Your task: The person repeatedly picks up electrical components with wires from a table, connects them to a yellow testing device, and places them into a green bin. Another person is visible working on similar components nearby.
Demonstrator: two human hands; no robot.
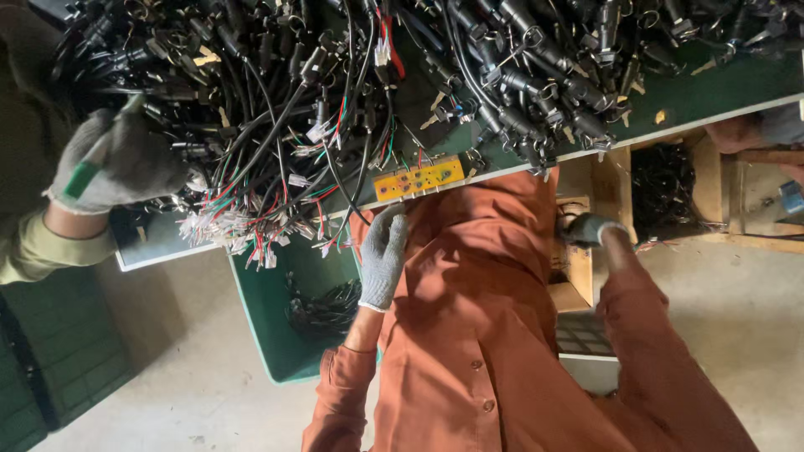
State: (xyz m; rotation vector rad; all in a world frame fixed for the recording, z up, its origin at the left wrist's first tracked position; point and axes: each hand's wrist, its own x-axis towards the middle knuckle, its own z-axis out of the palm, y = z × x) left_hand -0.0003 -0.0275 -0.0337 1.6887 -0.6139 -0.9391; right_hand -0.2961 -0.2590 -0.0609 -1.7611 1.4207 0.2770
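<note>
The left hand [383,255], in a grey knit glove, is reaching up toward the edge of the green tabletop [712,88], its fingers loosely curled and touching nothing I can be sure of (the grip is looking released). Just above its fingertips a yellow board [419,178] is lying at the tabletop's edge, its long axis running along that edge and tilting slightly upward to the right, thin coloured wires rising from its top side. Beyond the board a pile of black cables [276,109] with white plugs is covering the tabletop. The left forearm, in a rust-orange sleeve, is coming up steeply from below. The right hand [586,228], also gloved, is hanging lower beside a wooden crate [703,180], fingers clenched; what it is holding I cannot tell. Far to the left of the left hand, another person's gloved hand [113,163] is gripping cables in the pile.
</note>
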